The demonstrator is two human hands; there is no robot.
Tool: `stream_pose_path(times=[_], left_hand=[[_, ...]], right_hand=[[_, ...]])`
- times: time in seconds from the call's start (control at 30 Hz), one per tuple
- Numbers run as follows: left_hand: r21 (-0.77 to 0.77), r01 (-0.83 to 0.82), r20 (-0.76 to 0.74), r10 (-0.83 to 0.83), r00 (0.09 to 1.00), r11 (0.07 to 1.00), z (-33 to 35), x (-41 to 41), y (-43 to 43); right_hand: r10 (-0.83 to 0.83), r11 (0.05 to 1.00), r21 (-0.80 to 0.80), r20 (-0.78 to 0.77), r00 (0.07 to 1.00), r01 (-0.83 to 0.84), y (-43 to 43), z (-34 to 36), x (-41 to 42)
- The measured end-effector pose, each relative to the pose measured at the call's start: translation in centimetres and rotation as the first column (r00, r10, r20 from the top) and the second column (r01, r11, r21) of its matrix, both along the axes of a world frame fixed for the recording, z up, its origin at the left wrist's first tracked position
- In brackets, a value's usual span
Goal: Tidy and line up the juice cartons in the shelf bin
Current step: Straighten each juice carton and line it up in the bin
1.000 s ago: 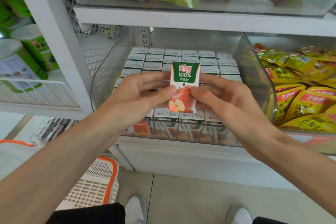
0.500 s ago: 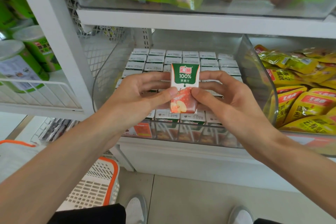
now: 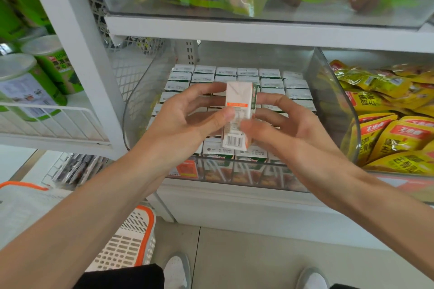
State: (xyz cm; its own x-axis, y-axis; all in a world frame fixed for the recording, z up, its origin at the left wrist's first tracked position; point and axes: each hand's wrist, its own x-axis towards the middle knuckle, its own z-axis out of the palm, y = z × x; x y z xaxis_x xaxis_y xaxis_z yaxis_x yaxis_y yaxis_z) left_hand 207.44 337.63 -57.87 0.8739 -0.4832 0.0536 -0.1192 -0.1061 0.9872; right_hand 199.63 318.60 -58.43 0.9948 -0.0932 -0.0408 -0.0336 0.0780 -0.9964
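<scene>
Head view, centre of frame: 1 juice carton [image 3: 237, 112] is held upright, slightly tilted, above the front rows of the clear shelf bin [image 3: 328, 91]. Its barcode panel faces the camera. The left hand [image 3: 185, 119] pinches it between thumb and fingers from the left. The right hand [image 3: 288, 129] sets its thumb on the lower part of the panel, with its other fingers curled round behind. The packed cartons [image 3: 270, 77] stand in neat rows that fill the bin from the back wall to the front wall. The slot meant for the held carton is hidden behind the hands.

Judged risks:
- **Wrong facing.** If the carton goes in as it is held now, its printed front would not match the cartons along the bin's front wall, and the row would read as untidy.
- **Slip.** The carton is held only at the fingertips and may need turning. A loose pinch could drop it onto the rows, or over the front wall toward the floor [image 3: 258, 253] and the basket [image 3: 131, 241] at the lower left.
- **Crowding.** The rows look tightly packed, so forcing the carton down could tilt its neighbours or dent its soft walls.

The yellow pouches [image 3: 387, 134] at the right lie in a separate bin and are not involved.
</scene>
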Motion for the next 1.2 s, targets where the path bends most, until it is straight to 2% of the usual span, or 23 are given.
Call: stream_pose_path(times=[0.13, 0.27, 0.53, 0.8, 1.03, 1.2], left_hand=[[0.054, 0.095, 0.013, -0.096, 0.995, 0.994, 0.1, -0.3, 0.1], [0.015, 0.086, -0.036, -0.086, 0.996, 0.996, -0.1, -0.1, 0.1], [-0.041, 0.079, -0.084, -0.082, 0.993, 0.996, 0.1, 0.0, 0.2], [-0.02, 0.04, -0.079, -0.041, 0.996, 0.999, 0.1, 0.0, 0.1], [0.078, -0.015, 0.032, 0.012, 0.999, 0.997, 0.2, -0.1, 0.4], [0.072, 0.051, 0.181, -0.064, 0.981, 0.996, 0.2, -0.3, 0.2]], right_hand=[[-0.039, 0.996, -0.073, 0.046, 0.998, 0.043, 0.1, -0.1, 0.0], [-0.086, 0.985, -0.142, 0.054, 0.995, 0.093, -0.1, -0.2, 0.3], [-0.091, 0.995, -0.032, 0.061, 0.994, 0.093, -0.4, -0.3, 0.3], [-0.072, 0.997, -0.006, 0.116, 0.991, 0.073, -0.4, -0.7, 0.5], [-0.023, 0.989, -0.141, 0.219, 0.975, 0.055, -0.5, -1.1, 0.6], [-0.023, 0.964, -0.246, 0.296, 0.955, 0.1, -0.6, -1.0, 0.7]])
